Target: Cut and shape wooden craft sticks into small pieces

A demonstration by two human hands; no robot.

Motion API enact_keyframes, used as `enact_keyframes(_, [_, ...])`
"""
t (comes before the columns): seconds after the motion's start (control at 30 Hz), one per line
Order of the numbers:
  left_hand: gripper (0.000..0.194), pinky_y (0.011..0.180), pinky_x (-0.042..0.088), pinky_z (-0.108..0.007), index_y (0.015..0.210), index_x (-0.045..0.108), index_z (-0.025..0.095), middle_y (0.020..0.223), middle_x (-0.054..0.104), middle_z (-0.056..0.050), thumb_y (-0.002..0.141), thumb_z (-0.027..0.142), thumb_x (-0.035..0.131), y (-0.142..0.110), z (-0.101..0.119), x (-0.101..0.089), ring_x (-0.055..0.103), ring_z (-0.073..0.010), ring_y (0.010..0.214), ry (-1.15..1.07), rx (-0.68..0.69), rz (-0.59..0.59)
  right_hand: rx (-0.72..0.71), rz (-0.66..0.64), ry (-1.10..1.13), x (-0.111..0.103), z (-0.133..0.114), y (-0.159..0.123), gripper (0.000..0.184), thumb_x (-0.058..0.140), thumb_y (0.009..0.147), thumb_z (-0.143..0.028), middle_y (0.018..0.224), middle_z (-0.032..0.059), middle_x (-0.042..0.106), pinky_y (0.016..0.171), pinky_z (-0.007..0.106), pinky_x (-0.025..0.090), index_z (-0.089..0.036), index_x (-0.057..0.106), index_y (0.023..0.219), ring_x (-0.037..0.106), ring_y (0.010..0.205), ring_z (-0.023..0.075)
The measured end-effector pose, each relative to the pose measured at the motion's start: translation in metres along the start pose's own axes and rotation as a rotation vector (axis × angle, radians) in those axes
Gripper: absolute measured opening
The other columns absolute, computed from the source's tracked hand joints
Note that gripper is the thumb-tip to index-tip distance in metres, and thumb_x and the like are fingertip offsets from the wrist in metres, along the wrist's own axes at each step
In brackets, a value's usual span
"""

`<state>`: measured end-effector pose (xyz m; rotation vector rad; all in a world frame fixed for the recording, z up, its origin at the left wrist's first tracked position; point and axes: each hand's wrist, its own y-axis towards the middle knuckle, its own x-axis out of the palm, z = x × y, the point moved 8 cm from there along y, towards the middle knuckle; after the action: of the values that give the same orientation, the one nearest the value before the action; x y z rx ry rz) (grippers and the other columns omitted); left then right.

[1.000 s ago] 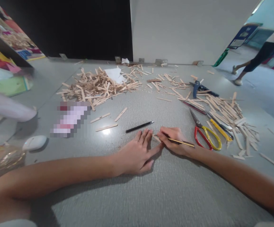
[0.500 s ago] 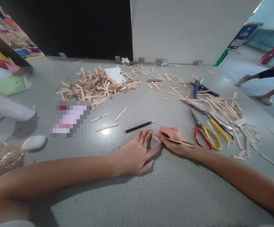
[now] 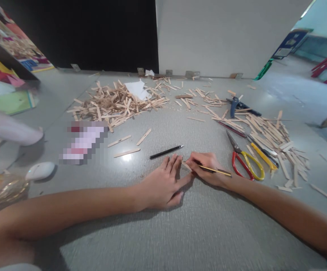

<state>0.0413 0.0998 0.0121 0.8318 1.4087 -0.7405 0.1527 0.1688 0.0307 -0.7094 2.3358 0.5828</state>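
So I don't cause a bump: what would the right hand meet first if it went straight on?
The right hand likely meets the small wooden stick at its fingertips, then the left hand; depth there is unclear.

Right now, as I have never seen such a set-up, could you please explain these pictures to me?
There is no machine here: you see a person's two bare hands. One camera, worn on the head, looks forward and down. The right hand holds what looks like a pencil. The left hand is spread on the grey table, with a small wooden piece between the two hands, partly hidden. Just beyond lies a black pen. Farther off is a heap of wooden sticks; to the right are scissors with red and yellow handles.
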Motion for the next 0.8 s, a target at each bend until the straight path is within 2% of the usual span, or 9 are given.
enact_keyframes(0.23, [0.073, 0.113, 0.044, -0.07, 0.167, 0.037, 0.011, 0.156, 0.055, -0.038, 0.107, 0.048, 0.051, 0.0001, 0.0007, 0.0004, 0.053, -0.0566, 0.148, 0.049, 0.01, -0.031, 0.013, 0.009, -0.007, -0.002, -0.0014, 0.0007, 0.054, 0.039, 0.113, -0.062, 0.063, -0.0046, 0.049, 0.055, 0.026, 0.034, -0.025, 0.044, 0.075, 0.043, 0.054, 0.0122])
enact_keyframes(0.37, [0.072, 0.117, 0.041, -0.069, 0.167, 0.038, 0.012, 0.159, 0.054, -0.035, 0.106, 0.046, 0.052, -0.0005, 0.0003, -0.0005, 0.052, -0.0539, 0.149, 0.015, 0.004, -0.004, 0.01, 0.003, -0.006, -0.0018, -0.0024, 0.0016, 0.054, 0.039, 0.113, -0.062, 0.062, -0.0045, 0.048, 0.054, 0.026, 0.033, -0.025, 0.045, 0.074, 0.043, 0.054, 0.0123])
enact_keyframes(0.57, [0.071, 0.115, 0.044, -0.068, 0.165, 0.042, 0.012, 0.155, 0.06, -0.034, 0.105, 0.047, 0.054, 0.0009, 0.001, -0.0006, 0.056, -0.0528, 0.146, 0.045, 0.005, 0.008, -0.003, 0.002, -0.004, -0.0022, -0.0043, 0.0013, 0.052, 0.04, 0.113, -0.059, 0.062, -0.005, 0.046, 0.054, 0.026, 0.032, -0.025, 0.041, 0.073, 0.041, 0.054, 0.0121])
enact_keyframes(0.8, [0.072, 0.119, 0.039, -0.068, 0.168, 0.037, 0.011, 0.16, 0.053, -0.035, 0.106, 0.046, 0.053, -0.0006, 0.0011, 0.0004, 0.053, -0.0518, 0.149, 0.019, 0.0, 0.006, -0.002, 0.012, -0.012, -0.001, -0.0014, 0.0008, 0.054, 0.038, 0.113, -0.062, 0.062, -0.0049, 0.046, 0.054, 0.027, 0.033, -0.026, 0.042, 0.074, 0.041, 0.054, 0.0124])
